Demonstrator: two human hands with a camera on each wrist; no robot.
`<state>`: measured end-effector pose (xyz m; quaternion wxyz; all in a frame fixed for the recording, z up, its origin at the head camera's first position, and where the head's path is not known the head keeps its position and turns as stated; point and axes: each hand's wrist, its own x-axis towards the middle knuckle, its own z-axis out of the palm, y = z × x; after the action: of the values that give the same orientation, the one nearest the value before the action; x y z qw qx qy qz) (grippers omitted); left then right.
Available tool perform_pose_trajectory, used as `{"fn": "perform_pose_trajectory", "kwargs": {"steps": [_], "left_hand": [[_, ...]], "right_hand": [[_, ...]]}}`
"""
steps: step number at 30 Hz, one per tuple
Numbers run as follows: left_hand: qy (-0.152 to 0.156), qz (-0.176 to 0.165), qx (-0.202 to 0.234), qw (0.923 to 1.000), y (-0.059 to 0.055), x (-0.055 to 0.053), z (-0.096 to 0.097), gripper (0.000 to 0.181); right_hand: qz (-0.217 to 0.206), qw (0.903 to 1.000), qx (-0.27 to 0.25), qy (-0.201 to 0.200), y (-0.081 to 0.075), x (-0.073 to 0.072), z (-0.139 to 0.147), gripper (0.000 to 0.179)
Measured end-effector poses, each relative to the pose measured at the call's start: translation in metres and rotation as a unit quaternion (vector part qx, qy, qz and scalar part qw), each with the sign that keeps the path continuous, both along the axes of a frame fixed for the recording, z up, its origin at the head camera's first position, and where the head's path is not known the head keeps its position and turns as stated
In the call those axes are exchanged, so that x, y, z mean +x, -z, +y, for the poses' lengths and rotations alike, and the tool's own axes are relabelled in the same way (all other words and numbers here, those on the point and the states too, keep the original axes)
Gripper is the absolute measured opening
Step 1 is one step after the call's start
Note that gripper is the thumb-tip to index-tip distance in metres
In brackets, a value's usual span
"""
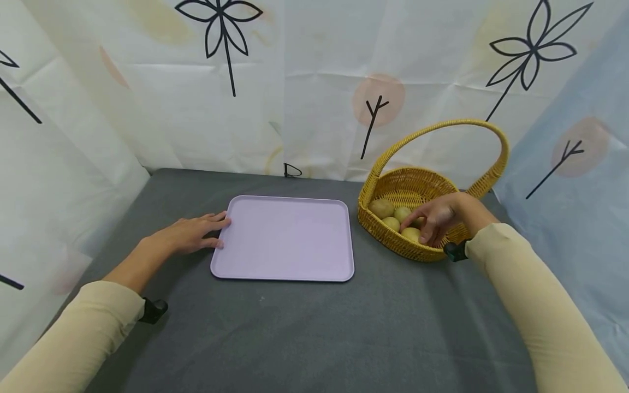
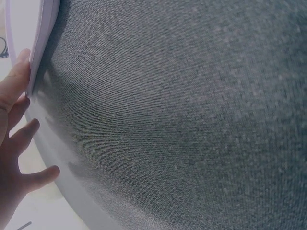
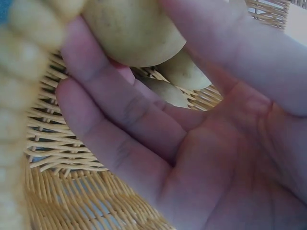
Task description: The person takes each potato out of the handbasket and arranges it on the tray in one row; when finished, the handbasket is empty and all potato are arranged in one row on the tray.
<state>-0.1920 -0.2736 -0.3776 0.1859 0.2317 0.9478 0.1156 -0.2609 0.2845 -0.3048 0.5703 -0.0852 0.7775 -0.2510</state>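
A light purple tray (image 1: 285, 238) lies flat on the grey cloth. My left hand (image 1: 194, 233) rests at its left edge, fingers spread and fairly straight; in the left wrist view one fingertip (image 2: 23, 56) touches the rim. To the right stands a yellow wicker basket (image 1: 410, 177) with a tall arched handle, holding several potatoes (image 1: 381, 208). My right hand (image 1: 439, 217) reaches down inside the basket. Its thumb and fingers hold a potato (image 3: 136, 31) near the basket's front wall, seen close up in the right wrist view. Other potatoes (image 3: 184, 72) lie behind that one.
Grey cloth (image 1: 304, 333) covers the table. Pale fabric with printed flowers and trees (image 1: 319, 98) hangs behind and at both sides. The basket handle (image 1: 442, 124) arches above the right hand's wrist. Dark wrist straps (image 1: 153, 311) sit at both cuffs.
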Motion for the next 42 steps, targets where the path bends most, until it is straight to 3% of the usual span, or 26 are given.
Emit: {"fn": "perform_pose_trajectory", "kwargs": {"steps": [14,20,24,31,42], "left_hand": [[0.005,-0.001,0.005,1.0000,0.000,-0.001,0.000,0.073],[0.005,0.004,0.003,1.0000,0.001,-0.002,0.000,0.073],[0.002,0.012,0.003,0.9999,0.002,-0.003,0.000,0.072],[0.001,0.014,0.006,0.9999,0.002,-0.003,-0.001,0.071],[0.006,0.017,0.009,0.9998,0.005,-0.004,-0.003,0.074]], "right_hand": [[0.005,0.9999,0.001,-0.008,-0.013,0.003,-0.006,0.078],[0.070,0.9962,-0.016,-0.049,-0.023,0.006,-0.003,0.079],[0.136,0.9871,-0.039,-0.074,-0.031,0.011,-0.001,0.071],[0.215,0.9683,-0.099,-0.079,-0.037,0.021,-0.001,0.069],[0.222,0.9400,-0.252,-0.061,-0.027,0.037,-0.031,0.064]]}}
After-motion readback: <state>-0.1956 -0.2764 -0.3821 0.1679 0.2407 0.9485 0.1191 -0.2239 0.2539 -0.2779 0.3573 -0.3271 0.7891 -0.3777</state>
